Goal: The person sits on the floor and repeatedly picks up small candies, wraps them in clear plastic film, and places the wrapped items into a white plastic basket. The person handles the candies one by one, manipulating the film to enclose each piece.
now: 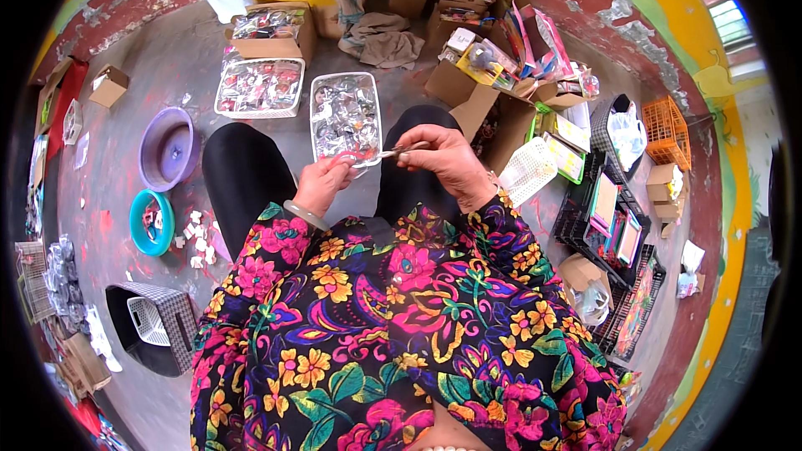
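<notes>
My left hand (pixel 322 184), with a pale bangle at its wrist, is closed in a pinch on a small pinkish-red piece (pixel 347 156) with a clear edge. Facing it, my right hand (pixel 447 165) is closed round a slim metal tool (pixel 391 153), whose tip reaches toward that piece. Whether the tool is scissors or tweezers I cannot make out. Just beyond both hands, between my knees, stands a white basket (pixel 315 108) full of small clear-wrapped items.
Another white basket (pixel 259 115) of wrapped items stands beyond my left knee. Purple (pixel 190 146) and teal (pixel 135 225) basins lie to the left, near white scraps (pixel 199 242). Cardboard boxes (pixel 508 129) and black crates (pixel 576 230) crowd the right side.
</notes>
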A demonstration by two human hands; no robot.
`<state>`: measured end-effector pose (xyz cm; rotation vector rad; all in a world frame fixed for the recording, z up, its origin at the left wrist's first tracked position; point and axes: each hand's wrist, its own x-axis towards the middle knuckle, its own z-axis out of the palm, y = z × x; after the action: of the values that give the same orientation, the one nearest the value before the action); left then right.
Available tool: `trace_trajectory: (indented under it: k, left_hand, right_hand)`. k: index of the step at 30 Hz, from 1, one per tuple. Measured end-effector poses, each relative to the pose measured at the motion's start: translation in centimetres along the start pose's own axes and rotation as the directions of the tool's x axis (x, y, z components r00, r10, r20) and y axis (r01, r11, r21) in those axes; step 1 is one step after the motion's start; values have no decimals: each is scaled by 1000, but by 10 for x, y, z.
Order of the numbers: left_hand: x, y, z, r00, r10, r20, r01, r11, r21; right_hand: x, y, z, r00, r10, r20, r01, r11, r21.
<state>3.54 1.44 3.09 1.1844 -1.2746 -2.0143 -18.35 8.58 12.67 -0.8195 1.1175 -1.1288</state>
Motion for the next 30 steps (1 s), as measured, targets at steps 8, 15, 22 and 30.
trace_trajectory:
  k: [8,15,22,30]
  left_hand:
    - [-7,10,16,995,97,-7,-97,995,9]
    - [-6,0,8,982,178,56,-187,945,267]
    - [-8,0,13,955,267,129,-296,893,339]
    - [-11,9,10,958,145,248,-240,879,412]
  right_hand:
    - [22,28,33,968,-242,66,248,882,-401]
    - [23,33,36,891,-445,89,339,524,-781]
    - [21,31,36,813,-490,315,502,313,-806]
    - [24,30,33,854,-426,300,474,398,-786]
